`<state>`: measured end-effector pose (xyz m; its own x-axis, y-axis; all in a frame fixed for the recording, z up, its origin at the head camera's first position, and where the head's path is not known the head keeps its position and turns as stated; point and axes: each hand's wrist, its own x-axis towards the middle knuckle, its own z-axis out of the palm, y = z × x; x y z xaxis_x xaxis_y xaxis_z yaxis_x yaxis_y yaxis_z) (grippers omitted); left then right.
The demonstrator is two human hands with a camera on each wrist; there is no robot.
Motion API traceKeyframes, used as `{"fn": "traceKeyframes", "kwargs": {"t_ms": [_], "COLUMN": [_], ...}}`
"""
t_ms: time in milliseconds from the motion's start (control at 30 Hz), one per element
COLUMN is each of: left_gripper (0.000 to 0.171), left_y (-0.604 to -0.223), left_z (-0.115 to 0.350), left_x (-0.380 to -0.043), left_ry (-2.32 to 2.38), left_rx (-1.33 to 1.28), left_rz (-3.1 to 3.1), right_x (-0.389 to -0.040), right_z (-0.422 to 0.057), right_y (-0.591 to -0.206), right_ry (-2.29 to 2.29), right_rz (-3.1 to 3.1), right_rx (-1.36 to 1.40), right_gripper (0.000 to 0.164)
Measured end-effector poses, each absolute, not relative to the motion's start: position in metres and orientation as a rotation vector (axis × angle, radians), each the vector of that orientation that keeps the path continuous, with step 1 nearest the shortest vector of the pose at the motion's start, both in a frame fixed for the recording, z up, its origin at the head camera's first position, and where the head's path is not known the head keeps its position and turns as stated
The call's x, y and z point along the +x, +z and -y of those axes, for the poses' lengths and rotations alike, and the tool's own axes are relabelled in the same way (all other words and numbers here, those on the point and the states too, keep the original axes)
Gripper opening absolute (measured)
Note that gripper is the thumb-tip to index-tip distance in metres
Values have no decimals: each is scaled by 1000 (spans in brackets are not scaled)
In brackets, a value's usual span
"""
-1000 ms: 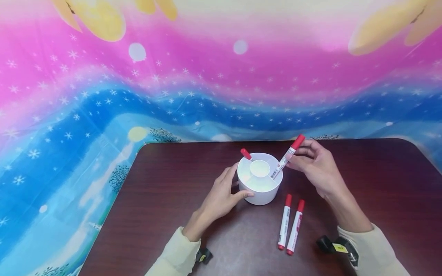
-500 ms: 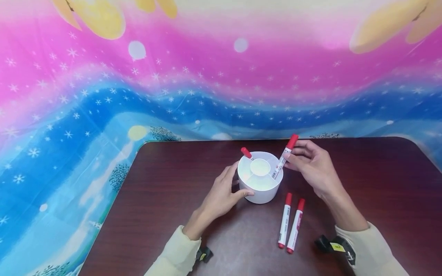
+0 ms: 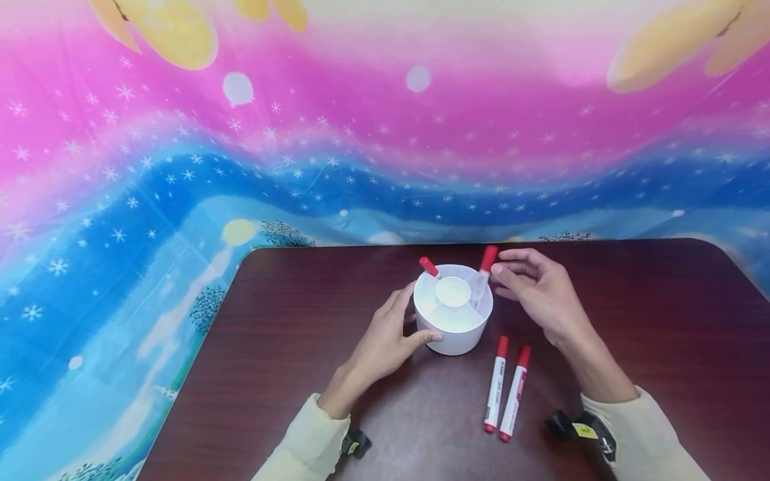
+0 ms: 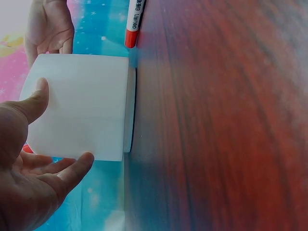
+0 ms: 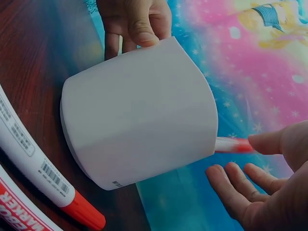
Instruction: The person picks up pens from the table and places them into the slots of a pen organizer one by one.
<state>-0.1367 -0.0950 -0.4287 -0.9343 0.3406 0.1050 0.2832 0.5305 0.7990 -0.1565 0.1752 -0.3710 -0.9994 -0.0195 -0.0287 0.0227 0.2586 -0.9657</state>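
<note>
A white round pen holder [image 3: 455,342], split into compartments around a central ring, stands on the table. My left hand [image 3: 388,334] grips its left side, thumb at the front and fingers around the side. Inside the right compartment a red-capped whiteboard marker [image 3: 490,258] leans, its cap above the rim. Close beside that cap is my right hand [image 3: 541,294]; in the right wrist view its fingers are spread and the thumb tip is right at the blurred cap [image 5: 238,145]. Another marker's red cap [image 3: 429,267] sticks out at the back left of the holder.
Two more red-and-white markers, one [image 3: 496,386] left of the other [image 3: 515,395], lie side by side on the dark wooden table [image 3: 252,374], in front of the holder. A colourful patterned cloth [image 3: 361,133] hangs behind the table's far edge.
The marker in my right hand has moved left and down into the holder's right compartment, standing steeper. My right fingers have loosened from it. The left hand stays on the holder.
</note>
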Motion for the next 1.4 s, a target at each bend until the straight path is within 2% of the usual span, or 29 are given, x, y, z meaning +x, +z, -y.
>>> {"fn": "traceKeyframes", "kwargs": {"t_ms": [367, 633, 867, 1133, 1400], "left_gripper": [100, 116, 111, 101, 100], "left_y": [-427, -424, -425, -428, -432], "left_z": [96, 102, 102, 100, 100], "left_x": [-136, -140, -140, -141, -141], "left_ry": [1355, 1288, 1208, 1241, 1245], "left_rx": [543, 476, 508, 593, 585], "left_rz": [-2707, -2819, -2835, -2814, -2816], "right_x": [-155, -149, -138, -123, -112], "right_z": [-183, -198, -214, -230, -236], "right_y": [-365, -365, -374, -389, -404], "right_ry": [-1838, -1777, -1768, -1637, -1710], "right_rz": [-2535, -2590, -2602, -2620, -2509], "right_rx": [-3, 1, 11, 56, 117], "right_gripper": [59, 59, 56, 62, 65]}}
